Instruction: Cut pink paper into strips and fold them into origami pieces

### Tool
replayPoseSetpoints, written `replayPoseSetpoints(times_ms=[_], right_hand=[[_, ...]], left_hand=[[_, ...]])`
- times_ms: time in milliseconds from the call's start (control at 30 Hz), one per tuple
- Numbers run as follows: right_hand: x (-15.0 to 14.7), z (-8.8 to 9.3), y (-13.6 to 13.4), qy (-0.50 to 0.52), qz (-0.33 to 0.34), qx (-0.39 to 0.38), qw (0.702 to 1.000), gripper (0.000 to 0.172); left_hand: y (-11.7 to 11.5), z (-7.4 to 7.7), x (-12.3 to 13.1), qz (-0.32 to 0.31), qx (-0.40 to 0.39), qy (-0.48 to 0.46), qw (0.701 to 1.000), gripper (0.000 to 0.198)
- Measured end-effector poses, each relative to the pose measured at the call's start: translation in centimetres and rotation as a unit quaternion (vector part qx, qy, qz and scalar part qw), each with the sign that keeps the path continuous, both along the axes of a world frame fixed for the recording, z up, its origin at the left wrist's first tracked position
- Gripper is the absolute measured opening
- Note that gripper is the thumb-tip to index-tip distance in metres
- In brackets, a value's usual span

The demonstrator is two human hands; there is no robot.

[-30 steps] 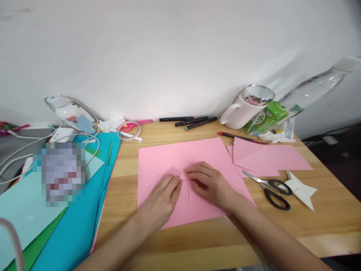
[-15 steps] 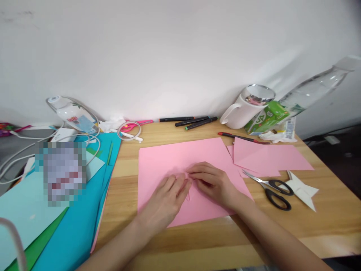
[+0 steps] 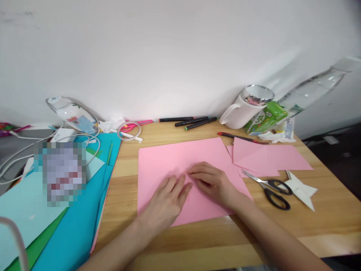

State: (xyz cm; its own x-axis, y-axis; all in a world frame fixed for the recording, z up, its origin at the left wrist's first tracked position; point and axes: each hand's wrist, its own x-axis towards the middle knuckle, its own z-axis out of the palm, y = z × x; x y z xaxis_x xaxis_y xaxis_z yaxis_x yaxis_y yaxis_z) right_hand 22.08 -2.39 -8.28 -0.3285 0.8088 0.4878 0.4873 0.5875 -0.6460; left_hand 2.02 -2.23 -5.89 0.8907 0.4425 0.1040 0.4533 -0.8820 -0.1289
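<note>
Above a large pink paper sheet, both of my hands meet near its middle. A small piece of pink folded paper shows a narrow pointed edge beneath the fingers; the rest of it is hidden. My left hand presses its curled fingertips on this piece, thumb pointing toward the other hand. My right hand has its fingers drawn together with the thumb, pinching at the piece's upper end. The fingertips of the two hands nearly touch.
Right of the sheet lie black-handled scissors, a white folded paper star and pink paper pieces. Markers, a white mug, a green carton and a clear bottle line the back. Coloured sheets are on the left.
My left thumb and fingers have shifted slightly and its thumb stands a little more apart from the index finger. The right hand stays nearly still.
</note>
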Motion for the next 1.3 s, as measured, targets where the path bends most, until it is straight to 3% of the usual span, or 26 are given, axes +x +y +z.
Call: replayPoseSetpoints(times_ms=[233,667,1100,1300], right_hand=[[0.0,0.0,0.0,-0.018,0.001,0.007,1.000,0.022],[-0.1,-0.4,-0.4,-0.093,0.010,0.033,0.995,0.023],[-0.1,-0.6,-0.4,-0.078,0.008,0.034,0.996,0.024],[-0.1,-0.8,-0.6,-0.092,0.001,0.041,0.995,0.024]], left_hand=[[-0.2,0.2,0.0,-0.002,0.012,0.018,1.000,0.041],[-2.6,-0.5,1.2,0.022,0.127,0.085,0.988,0.047],[-2.9,-0.3,1.2,0.063,0.105,0.072,0.990,0.047],[-2.6,0.3,1.2,0.054,0.125,0.072,0.988,0.045]])
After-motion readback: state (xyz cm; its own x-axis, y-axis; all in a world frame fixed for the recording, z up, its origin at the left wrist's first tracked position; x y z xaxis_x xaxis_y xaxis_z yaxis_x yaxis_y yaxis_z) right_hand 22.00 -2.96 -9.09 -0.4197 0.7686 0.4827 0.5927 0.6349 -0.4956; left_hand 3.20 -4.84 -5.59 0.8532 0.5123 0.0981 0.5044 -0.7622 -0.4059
